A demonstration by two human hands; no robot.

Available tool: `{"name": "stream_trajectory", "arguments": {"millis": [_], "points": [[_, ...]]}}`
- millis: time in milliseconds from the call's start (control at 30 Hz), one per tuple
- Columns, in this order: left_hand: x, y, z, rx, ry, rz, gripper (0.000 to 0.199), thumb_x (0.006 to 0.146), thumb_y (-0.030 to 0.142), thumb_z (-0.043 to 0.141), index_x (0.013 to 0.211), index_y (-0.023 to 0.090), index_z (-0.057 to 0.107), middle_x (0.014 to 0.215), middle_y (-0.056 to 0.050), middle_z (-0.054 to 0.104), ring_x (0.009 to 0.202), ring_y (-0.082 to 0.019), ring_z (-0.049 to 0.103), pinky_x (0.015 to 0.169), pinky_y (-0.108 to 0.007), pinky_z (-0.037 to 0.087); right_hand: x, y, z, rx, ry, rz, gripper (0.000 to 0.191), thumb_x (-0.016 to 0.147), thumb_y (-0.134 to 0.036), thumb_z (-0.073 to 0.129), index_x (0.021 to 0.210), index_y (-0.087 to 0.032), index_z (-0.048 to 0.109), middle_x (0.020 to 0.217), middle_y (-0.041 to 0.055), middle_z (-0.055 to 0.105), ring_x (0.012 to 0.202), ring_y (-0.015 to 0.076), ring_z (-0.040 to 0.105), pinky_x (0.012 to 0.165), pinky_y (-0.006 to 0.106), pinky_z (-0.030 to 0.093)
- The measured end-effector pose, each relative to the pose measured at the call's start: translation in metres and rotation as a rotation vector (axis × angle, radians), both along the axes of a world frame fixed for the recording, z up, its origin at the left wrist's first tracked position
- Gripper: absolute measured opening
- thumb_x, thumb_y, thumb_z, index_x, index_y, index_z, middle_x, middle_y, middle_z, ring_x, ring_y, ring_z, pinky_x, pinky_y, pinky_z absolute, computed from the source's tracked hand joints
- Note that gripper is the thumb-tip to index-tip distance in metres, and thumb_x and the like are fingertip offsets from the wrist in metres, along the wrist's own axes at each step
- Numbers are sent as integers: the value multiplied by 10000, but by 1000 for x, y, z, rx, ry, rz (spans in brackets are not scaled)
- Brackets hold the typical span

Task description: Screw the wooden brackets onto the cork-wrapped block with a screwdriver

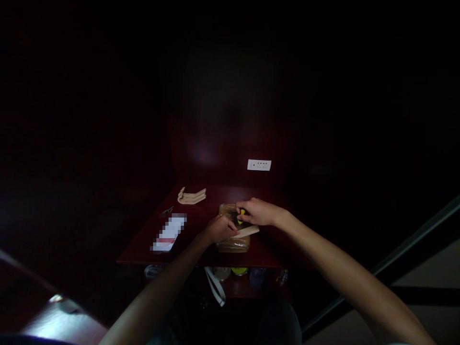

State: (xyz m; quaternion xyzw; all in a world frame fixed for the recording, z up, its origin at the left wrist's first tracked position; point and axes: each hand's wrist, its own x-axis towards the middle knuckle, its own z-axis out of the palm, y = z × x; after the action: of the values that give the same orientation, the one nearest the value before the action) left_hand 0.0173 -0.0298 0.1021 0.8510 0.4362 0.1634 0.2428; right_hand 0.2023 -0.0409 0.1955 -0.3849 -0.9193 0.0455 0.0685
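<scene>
My left hand (221, 228) is closed on a flat, pale wooden piece (248, 232), pinning it down on a brown, clear-wrapped package (233, 246). My right hand (259, 211) is just above and to the right, its fingers wrapped round a small yellow-handled tool (242, 216). The tool points down near the upper edge of the wooden piece. Its tip is too dark and small to make out, so I cannot tell whether it touches the wood. Both hands partly cover the package.
Several bent wooden pieces (192, 196) lie together at the back left of the dark red table (201, 256). Nearer are a small dark item (167, 210) and a blurred white sheet (169, 233). A socket plate (259, 165) is on the wall. A white strap (214, 287) hangs below the table edge.
</scene>
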Motion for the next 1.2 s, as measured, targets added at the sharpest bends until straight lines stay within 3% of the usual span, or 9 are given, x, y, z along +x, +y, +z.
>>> {"name": "stream_trajectory", "arguments": {"millis": [700, 967, 1200], "points": [[-1, 1, -1, 34, 0, -8, 264, 774, 395, 567, 809, 225, 766, 722, -11, 732, 634, -128, 598, 625, -214, 390, -3, -5, 4, -37, -65, -8, 172, 867, -328, 542, 978, -201, 576, 711, 4, 591, 583, 101, 476, 557, 211, 280], [0, 3, -3, 38, 8, -1, 273, 765, 423, 580, 801, 225, 764, 712, -12, 724, 628, -131, 595, 632, -219, 388, -10, -13, 5, 42, -90, 113, 97, 846, -209, 532, 930, -202, 580, 839, 29, 632, 721, 128, 554, 610, 218, 325], [1, 0, 1, 25, 19, 2, 270, 765, 427, 580, 811, 235, 765, 756, -16, 739, 688, -144, 623, 665, -219, 409, -17, -15, 7, 62, -241, 34, 173, 821, -216, 533, 967, -189, 622, 882, 72, 661, 737, 167, 601, 576, 239, 334]]}}
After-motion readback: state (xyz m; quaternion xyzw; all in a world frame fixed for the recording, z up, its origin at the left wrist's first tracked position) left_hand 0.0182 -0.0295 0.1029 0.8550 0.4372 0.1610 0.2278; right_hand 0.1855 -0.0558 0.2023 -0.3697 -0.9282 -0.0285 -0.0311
